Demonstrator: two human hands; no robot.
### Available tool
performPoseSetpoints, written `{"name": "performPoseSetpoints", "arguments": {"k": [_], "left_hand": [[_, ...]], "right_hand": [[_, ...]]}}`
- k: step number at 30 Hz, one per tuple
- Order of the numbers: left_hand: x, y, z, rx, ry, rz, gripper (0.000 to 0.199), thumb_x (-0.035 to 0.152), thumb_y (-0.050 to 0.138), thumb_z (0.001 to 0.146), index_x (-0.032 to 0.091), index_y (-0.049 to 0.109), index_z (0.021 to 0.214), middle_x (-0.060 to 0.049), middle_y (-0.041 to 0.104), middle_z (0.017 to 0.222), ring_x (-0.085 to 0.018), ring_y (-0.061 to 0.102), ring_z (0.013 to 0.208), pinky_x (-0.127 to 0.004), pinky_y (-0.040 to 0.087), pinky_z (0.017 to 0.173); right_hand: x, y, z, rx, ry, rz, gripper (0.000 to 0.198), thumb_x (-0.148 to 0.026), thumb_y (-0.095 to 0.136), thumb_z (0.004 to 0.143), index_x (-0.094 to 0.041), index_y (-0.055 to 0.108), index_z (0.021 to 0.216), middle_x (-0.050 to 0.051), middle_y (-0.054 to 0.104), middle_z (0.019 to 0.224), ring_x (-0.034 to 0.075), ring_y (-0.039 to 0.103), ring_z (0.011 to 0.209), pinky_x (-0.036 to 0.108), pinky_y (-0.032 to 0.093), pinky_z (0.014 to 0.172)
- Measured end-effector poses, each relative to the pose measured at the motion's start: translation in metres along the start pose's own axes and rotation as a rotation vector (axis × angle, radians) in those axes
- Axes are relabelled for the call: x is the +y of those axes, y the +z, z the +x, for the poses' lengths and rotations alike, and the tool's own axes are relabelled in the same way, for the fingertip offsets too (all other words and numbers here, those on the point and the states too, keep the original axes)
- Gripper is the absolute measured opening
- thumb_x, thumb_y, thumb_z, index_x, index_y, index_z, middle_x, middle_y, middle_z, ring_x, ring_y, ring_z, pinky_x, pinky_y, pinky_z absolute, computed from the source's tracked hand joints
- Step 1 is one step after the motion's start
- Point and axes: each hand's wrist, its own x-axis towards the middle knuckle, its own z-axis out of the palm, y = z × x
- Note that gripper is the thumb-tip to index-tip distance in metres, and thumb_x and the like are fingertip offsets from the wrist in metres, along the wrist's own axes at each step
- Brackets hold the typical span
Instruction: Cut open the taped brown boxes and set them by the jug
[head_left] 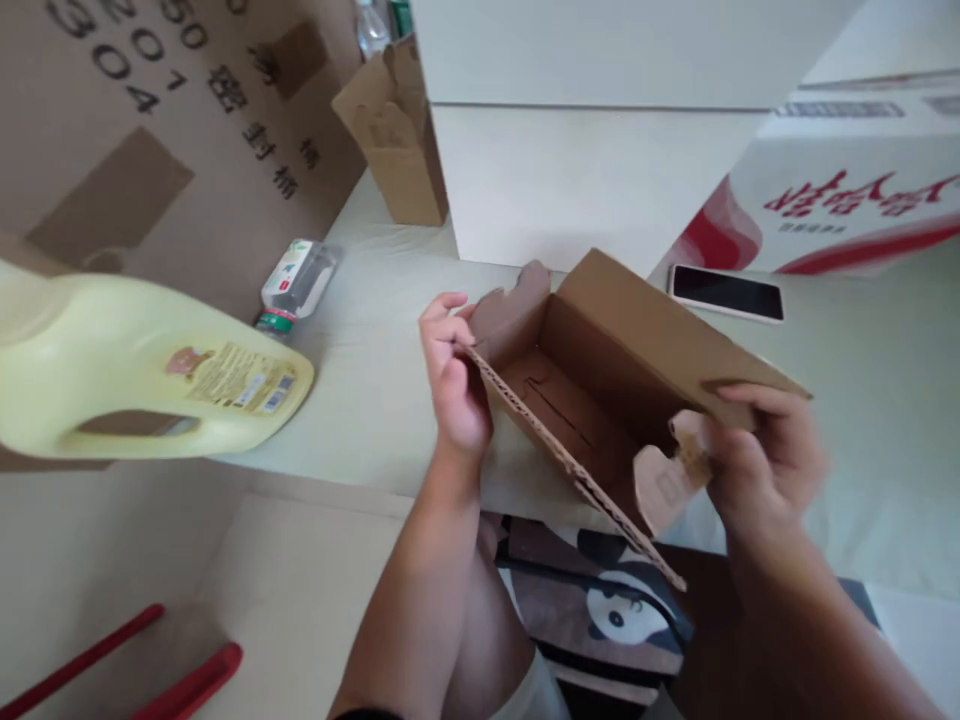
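A brown cardboard box (615, 360) is tilted in front of me, its top open and its inside bare. My left hand (454, 375) grips the near left corner, fingers bent around the edge by a raised end flap (517, 310). At the right end, my right hand (772, 460) pinches the box's side beside another end flap (667, 480) with a torn, notched edge. Slight blur softens the right fingers. The box's long near panel has a rough upper edge, and the far panel stands up.
A yellow jug (150, 370) lies at the left, near a clear plastic bottle (300, 280). Behind are a smaller carton (405, 150), white boxes (555, 190) and a phone (726, 292). Red handles (187, 685) show low left; a panda-print bag (622, 610) sits below the table edge.
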Motion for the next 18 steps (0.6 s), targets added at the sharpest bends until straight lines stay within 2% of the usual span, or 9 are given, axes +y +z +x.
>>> {"name": "performPoseSetpoints", "arguments": {"k": [3,5,6,8,9,11,13,15,18], "left_hand": [[-0.006,0.007,0.000,-0.019,0.022,-0.143,0.038,0.064,0.053,0.094,0.028,0.046,0.104,-0.003,0.064,0.113,-0.018,0.069,0.081,-0.041,0.056,0.088],[-0.009,0.012,0.000,-0.038,0.077,-0.066,0.039,0.060,0.059,0.094,0.032,0.047,0.118,-0.001,0.066,0.107,-0.015,0.066,0.076,-0.037,0.057,0.085],[-0.010,0.014,0.000,-0.056,0.111,0.004,0.043,0.059,0.061,0.093,0.033,0.048,0.124,-0.001,0.066,0.109,-0.016,0.067,0.082,-0.038,0.056,0.088],[-0.012,0.015,0.000,-0.135,0.179,0.167,0.046,0.058,0.063,0.092,0.031,0.057,0.129,-0.005,0.063,0.121,-0.021,0.066,0.106,-0.042,0.053,0.101],[-0.012,0.014,0.000,-0.194,0.207,0.241,0.043,0.058,0.062,0.093,0.029,0.065,0.126,-0.007,0.060,0.128,-0.024,0.062,0.117,-0.044,0.050,0.107],[-0.012,0.010,0.001,-0.309,0.218,0.337,0.037,0.056,0.059,0.095,0.028,0.077,0.111,-0.009,0.056,0.136,-0.028,0.056,0.127,-0.047,0.046,0.113],[-0.012,0.004,0.003,-0.333,0.152,0.351,0.035,0.053,0.058,0.095,0.028,0.083,0.099,-0.008,0.056,0.136,-0.027,0.057,0.126,-0.047,0.046,0.114],[-0.013,-0.003,0.007,-0.231,0.022,0.319,0.031,0.050,0.061,0.092,0.029,0.084,0.095,-0.007,0.059,0.133,-0.027,0.059,0.124,-0.048,0.045,0.116],[-0.011,-0.008,0.014,0.015,-0.191,0.261,0.029,0.040,0.059,0.087,0.025,0.083,0.094,-0.008,0.065,0.124,-0.026,0.058,0.129,-0.045,0.044,0.118]], "right_hand": [[-0.001,0.001,-0.005,-0.037,0.106,0.144,0.072,-0.034,0.077,0.088,-0.045,0.046,0.152,0.002,0.072,0.123,0.024,0.072,0.104,0.043,0.057,0.093],[-0.003,-0.001,-0.005,-0.151,0.127,0.281,0.090,-0.036,0.074,0.091,-0.057,0.022,0.161,0.000,0.072,0.130,0.024,0.073,0.112,0.046,0.059,0.097],[-0.004,-0.003,-0.005,-0.239,0.102,0.336,0.082,-0.042,0.071,0.094,-0.056,0.026,0.161,0.000,0.073,0.130,0.026,0.072,0.116,0.048,0.058,0.102],[-0.004,-0.007,-0.004,-0.413,-0.011,0.411,0.052,-0.059,0.059,0.097,-0.045,0.057,0.148,0.003,0.075,0.129,0.031,0.070,0.122,0.056,0.050,0.114],[-0.003,-0.009,-0.004,-0.469,-0.053,0.434,0.050,-0.065,0.050,0.099,-0.038,0.069,0.136,0.005,0.076,0.128,0.033,0.069,0.124,0.060,0.045,0.119],[0.000,-0.011,-0.005,-0.441,-0.031,0.465,0.058,-0.070,0.039,0.100,-0.031,0.075,0.124,0.008,0.076,0.128,0.035,0.068,0.126,0.062,0.041,0.121],[0.003,-0.012,-0.006,-0.275,0.124,0.437,0.054,-0.066,0.042,0.100,-0.030,0.073,0.125,0.009,0.074,0.130,0.035,0.066,0.130,0.060,0.048,0.115],[0.008,-0.011,-0.006,-0.171,0.320,0.304,0.045,-0.062,0.050,0.099,-0.029,0.072,0.121,0.010,0.074,0.128,0.033,0.067,0.126,0.054,0.055,0.106],[0.014,-0.010,-0.006,-0.357,0.562,0.196,0.049,-0.062,0.047,0.101,-0.025,0.074,0.117,0.011,0.078,0.115,0.030,0.074,0.105,0.049,0.062,0.091]]}}
